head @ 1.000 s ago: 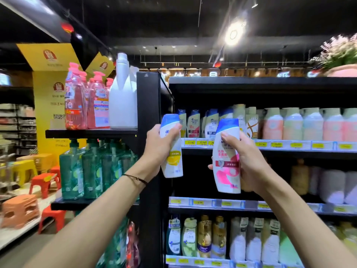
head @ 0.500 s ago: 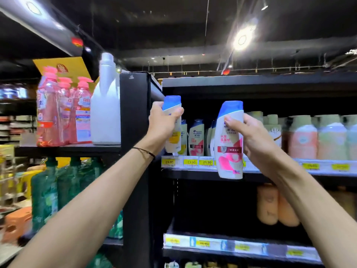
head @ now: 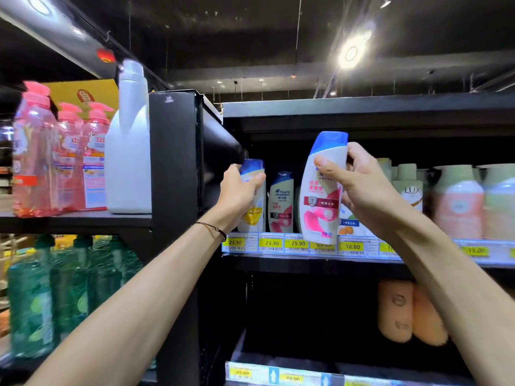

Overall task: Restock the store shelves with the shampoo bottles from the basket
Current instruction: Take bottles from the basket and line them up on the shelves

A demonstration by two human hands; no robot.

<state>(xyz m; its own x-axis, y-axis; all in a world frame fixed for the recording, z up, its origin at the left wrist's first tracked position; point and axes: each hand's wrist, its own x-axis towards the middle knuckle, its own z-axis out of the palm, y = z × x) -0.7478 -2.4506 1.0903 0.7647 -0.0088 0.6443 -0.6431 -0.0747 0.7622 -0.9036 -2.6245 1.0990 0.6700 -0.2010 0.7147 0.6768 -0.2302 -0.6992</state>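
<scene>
At a store's shampoo aisle, I look through the head camera at two bare arms raised to the upper shelf point(head: 434, 261). The left hand point(head: 239, 196), a thin dark bracelet point(head: 211, 228) on its wrist, has its fingers curled tight round a blue-capped shampoo bottle with a yellow label point(head: 255, 217). That bottle is upright at the shelf's far left end, just beside the black upright post point(head: 172, 190). Its base is hidden behind the price rail, so I cannot tell whether it rests on the shelf. Just to its right stands a shelved shampoo bottle point(head: 281, 203) with a dark blue cap. The right hand point(head: 359, 188) clamps a larger blue-capped shampoo bottle with a pink label point(head: 320, 201), with the thumb across the front and the fingers wrapped behind the neck. I see that bottle held nearly upright in front of the shelf, its bottom edge overlapping the yellow price tags point(head: 271, 243). A LUX bottle point(head: 412, 193) and peach-coloured bottles point(head: 457, 201) fill the shelf further right. Orange bottles point(head: 395, 310) sit on the shelf below. On the neighbouring rack to the left stand a white jug point(head: 129, 151) and pink bottles point(head: 36, 151), with green bottles point(head: 30, 296) beneath them.
</scene>
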